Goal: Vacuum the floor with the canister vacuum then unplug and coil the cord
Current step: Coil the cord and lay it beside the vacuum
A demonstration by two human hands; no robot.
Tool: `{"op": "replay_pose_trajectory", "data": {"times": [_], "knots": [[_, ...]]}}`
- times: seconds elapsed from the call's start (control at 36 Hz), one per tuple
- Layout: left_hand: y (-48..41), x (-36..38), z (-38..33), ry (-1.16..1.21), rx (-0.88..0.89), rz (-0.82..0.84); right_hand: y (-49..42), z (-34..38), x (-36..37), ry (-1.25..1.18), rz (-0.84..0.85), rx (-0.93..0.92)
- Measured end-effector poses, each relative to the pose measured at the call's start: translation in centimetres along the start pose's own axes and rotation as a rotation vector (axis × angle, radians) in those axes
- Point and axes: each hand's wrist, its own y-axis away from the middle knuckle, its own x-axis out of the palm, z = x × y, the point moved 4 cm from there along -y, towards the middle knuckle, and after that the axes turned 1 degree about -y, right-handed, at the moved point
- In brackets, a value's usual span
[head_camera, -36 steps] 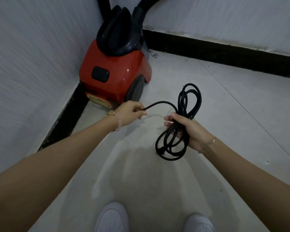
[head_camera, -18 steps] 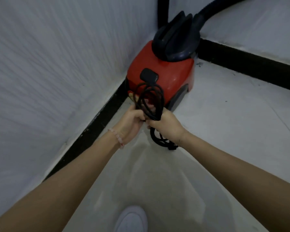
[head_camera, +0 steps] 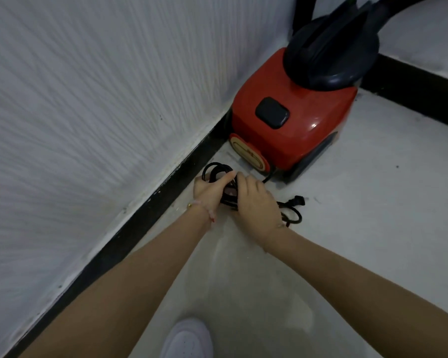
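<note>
A red canister vacuum [head_camera: 292, 130] with a black top and hose stands in the room's corner. Its black cord [head_camera: 291, 211] is bundled in loops down on the floor just in front of the vacuum, beside the baseboard. My left hand [head_camera: 208, 192] and my right hand [head_camera: 256, 202] are both closed around the bundle, side by side. Loops stick out at the far left and near right of my hands. The plug [head_camera: 296, 201] lies on the floor to the right. A short stretch of cord runs from the bundle to the vacuum's rear.
White textured walls meet at the corner, with a black baseboard [head_camera: 130, 236] along the left and back. The floor [head_camera: 373, 228] is pale tile. My white shoe [head_camera: 186, 339] shows at the bottom edge.
Both hands have carried the coiled cord from mid-air toward the vacuum and lowered it to the floor beside the baseboard. The view has leaned closer to the corner.
</note>
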Motion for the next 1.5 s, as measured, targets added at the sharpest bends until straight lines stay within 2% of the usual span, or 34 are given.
{"op": "replay_pose_trajectory", "data": {"times": [0.08, 0.22, 0.36, 0.53, 0.58, 0.64, 0.67, 0.78, 0.86, 0.97, 1.06, 1.14, 1.22, 1.36, 1.5], "knots": [[-1.1, 0.7, -0.1, -0.024, -0.014, -0.037, 1.4, -0.4, 1.0, 0.108, -0.022, -0.035], [-3.3, 1.3, 0.0, -0.003, 0.034, -0.066, 4.0, -1.9, 1.8, 0.259, -0.161, -0.191], [-3.4, 1.9, -0.1, -0.052, 0.078, -0.097, 5.2, -3.3, 3.0, 0.354, -0.121, -0.221], [-3.5, 2.1, -0.8, -0.360, 0.213, -0.120, 3.6, -3.4, 3.1, 0.461, -0.070, -0.203], [-3.7, 1.8, -1.3, -0.593, 0.251, -0.181, 3.4, -3.2, 3.1, 0.511, -0.044, -0.192], [-3.8, 1.1, -1.8, -0.809, 0.287, -0.244, 3.0, -3.0, 2.7, 0.503, -0.093, -0.186], [-3.9, 0.8, -1.7, -0.846, 0.292, -0.242, 2.8, -2.9, 2.5, 0.480, -0.137, -0.197], [-4.3, 0.3, -0.4, -0.743, 0.219, -0.147, 2.0, -3.4, 1.7, 0.458, -0.230, -0.217], [-4.4, 0.1, 0.2, -0.695, 0.180, -0.121, 2.0, -3.8, 1.8, 0.355, -0.223, -0.167], [-4.4, -0.6, 0.0, -0.682, 0.148, -0.091, 2.1, -4.0, 1.8, 0.263, -0.139, -0.180], [-3.3, -1.4, -0.8, -0.696, 0.087, -0.036, 3.3, -4.3, 0.7, 0.156, 0.007, -0.172], [-0.1, -1.8, -1.9, -0.638, -0.050, 0.026, 5.7, -4.2, -2.3, 0.028, 0.151, -0.211], [4.4, -2.4, -3.4, -0.552, -0.234, 0.039, 8.0, -3.8, -7.2, -0.031, 0.221, -0.190], [12.2, -3.4, -8.3, -0.350, -0.439, -0.030, 10.8, -3.4, -16.8, -0.196, 0.315, -0.056], [20.8, -4.3, -14.6, -0.292, -0.444, -0.041, 13.9, -2.3, -27.6, -0.341, 0.573, 0.228]]}}
